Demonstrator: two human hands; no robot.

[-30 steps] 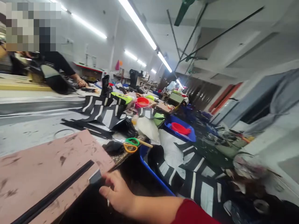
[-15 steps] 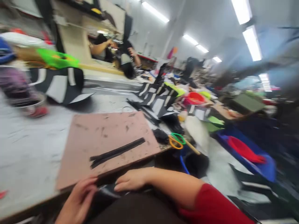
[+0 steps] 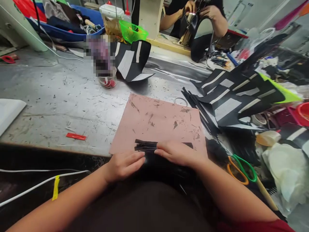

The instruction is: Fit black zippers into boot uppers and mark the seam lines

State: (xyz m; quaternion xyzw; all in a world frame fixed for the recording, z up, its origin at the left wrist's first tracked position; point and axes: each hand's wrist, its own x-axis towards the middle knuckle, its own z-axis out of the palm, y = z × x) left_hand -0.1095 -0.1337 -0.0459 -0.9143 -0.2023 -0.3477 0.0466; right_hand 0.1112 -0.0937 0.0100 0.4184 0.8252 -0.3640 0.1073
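Black glossy material [image 3: 152, 162] shows between 2 hands [image 3: 124, 165], beside the pink board [image 3: 164, 119].

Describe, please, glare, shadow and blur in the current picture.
Head view: glare on the scuffed grey worktable; head view: glossy black material between the bare left hand and bare right hand merges into shadow; head view: the translucent white plastic at right looks soft.

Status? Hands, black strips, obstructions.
Left hand, right hand at glossy black piece, grip unclear. Black strips on pink board. Scissors right of board, clear of hands.
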